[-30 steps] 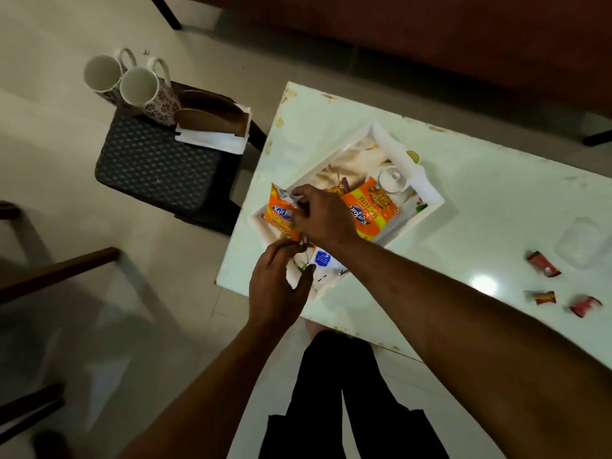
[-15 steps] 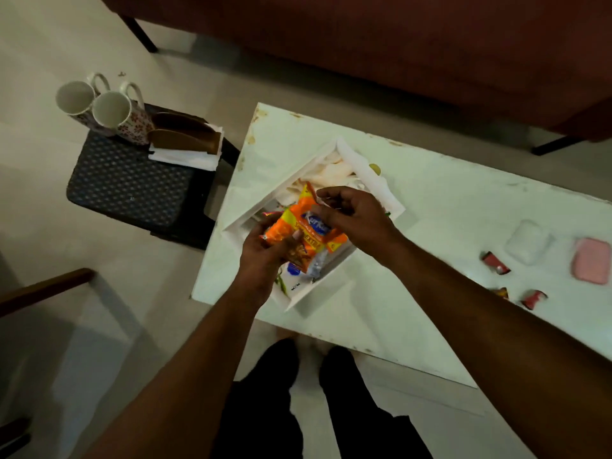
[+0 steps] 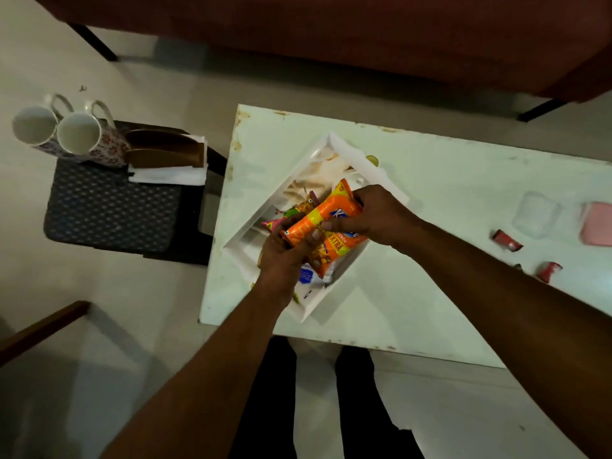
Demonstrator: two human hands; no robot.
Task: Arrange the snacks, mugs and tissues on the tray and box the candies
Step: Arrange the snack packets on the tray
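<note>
Both my hands hold orange snack packets [image 3: 326, 226] above the white tray [image 3: 371, 167] on the white table [image 3: 447, 200]. My left hand [image 3: 284, 253] grips their lower end, my right hand [image 3: 374, 213] the upper end. More snack packets [image 3: 294, 213] lie in the tray under them. Two white flowered mugs [image 3: 76, 135] and a stack of white tissues [image 3: 169, 175] under a brown holder [image 3: 165, 150] sit on a dark stool [image 3: 109, 207] at the left. Red-wrapped candies [image 3: 506, 240] lie on the table's right part beside a clear box [image 3: 536, 213] and a pink lid [image 3: 596, 223].
A dark red sofa [image 3: 331, 31] stands behind the table. A brown wooden chair arm [image 3: 43, 329] juts in at the lower left. My legs in dark trousers [image 3: 265, 409] stand at the table's near edge.
My hands lifted the orange packets from the tray's left corner and brought them together over its middle. The camera view shifted, so the clear box and pink lid show at the right.
</note>
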